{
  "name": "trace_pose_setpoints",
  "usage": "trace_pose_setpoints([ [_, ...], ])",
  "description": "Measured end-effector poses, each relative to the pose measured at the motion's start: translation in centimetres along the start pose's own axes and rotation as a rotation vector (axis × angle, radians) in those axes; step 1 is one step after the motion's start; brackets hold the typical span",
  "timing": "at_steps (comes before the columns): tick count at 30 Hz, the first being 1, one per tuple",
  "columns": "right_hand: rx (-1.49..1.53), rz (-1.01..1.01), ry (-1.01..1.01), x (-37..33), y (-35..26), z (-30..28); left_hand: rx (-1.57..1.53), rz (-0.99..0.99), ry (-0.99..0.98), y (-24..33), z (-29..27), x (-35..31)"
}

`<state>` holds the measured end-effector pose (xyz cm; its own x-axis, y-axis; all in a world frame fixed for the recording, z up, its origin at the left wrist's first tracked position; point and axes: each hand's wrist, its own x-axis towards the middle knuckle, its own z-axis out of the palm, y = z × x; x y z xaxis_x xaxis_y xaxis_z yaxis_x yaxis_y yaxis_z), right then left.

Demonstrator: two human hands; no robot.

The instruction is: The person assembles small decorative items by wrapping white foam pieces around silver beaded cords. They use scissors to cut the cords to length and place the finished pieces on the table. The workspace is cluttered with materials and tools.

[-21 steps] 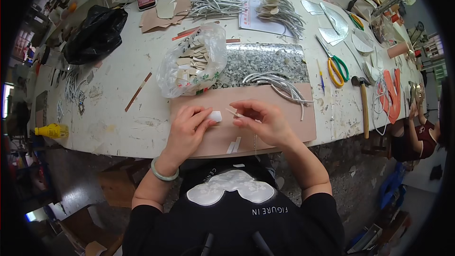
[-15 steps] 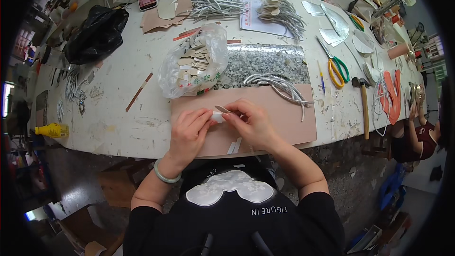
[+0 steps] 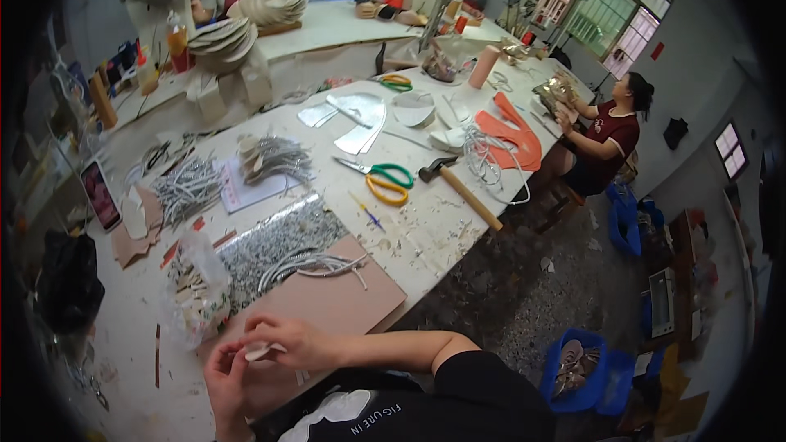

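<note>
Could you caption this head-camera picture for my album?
Both hands, left hand and right hand, pinch a small pale piece over a brown board on a cluttered worktable.

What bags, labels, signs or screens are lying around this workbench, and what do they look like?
Clear plastic bag: bench, left of the hands, holding pale pieces.
Phone: far left bench edge, dark frame, reddish screen.
Black bag: left edge, crumpled.
Red sign: back wall beside window, small rectangle.

The fingers [image 3: 246, 342] hide most of the small pale piece [image 3: 260, 351].
</note>
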<state>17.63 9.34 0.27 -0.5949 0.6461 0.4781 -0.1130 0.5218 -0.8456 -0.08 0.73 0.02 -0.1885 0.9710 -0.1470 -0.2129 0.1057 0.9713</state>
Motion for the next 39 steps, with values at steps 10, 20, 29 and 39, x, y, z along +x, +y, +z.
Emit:
trace_pose_setpoints([
  [10, 0.141, 0.059, -0.130, -0.3, 0.1, -0.5, 0.088, 0.131, -0.001, 0.2, 0.1, -0.8],
  [20, 0.097, 0.082, -0.024, -0.9, 0.3, -1.4, 0.162, 0.010, -0.073, 3.2, 2.2, -1.7],
  [29, -0.241, -0.160, 0.284, 0.6, -0.9, -5.1, 1.207, 0.628, 0.069, 0.4, 0.6, -0.3],
  [39, -0.231, -0.276, -0.141, 0.6, -2.7, -2.5, -0.359, -0.087, -0.032, 2.4, 3.2, -0.9],
])
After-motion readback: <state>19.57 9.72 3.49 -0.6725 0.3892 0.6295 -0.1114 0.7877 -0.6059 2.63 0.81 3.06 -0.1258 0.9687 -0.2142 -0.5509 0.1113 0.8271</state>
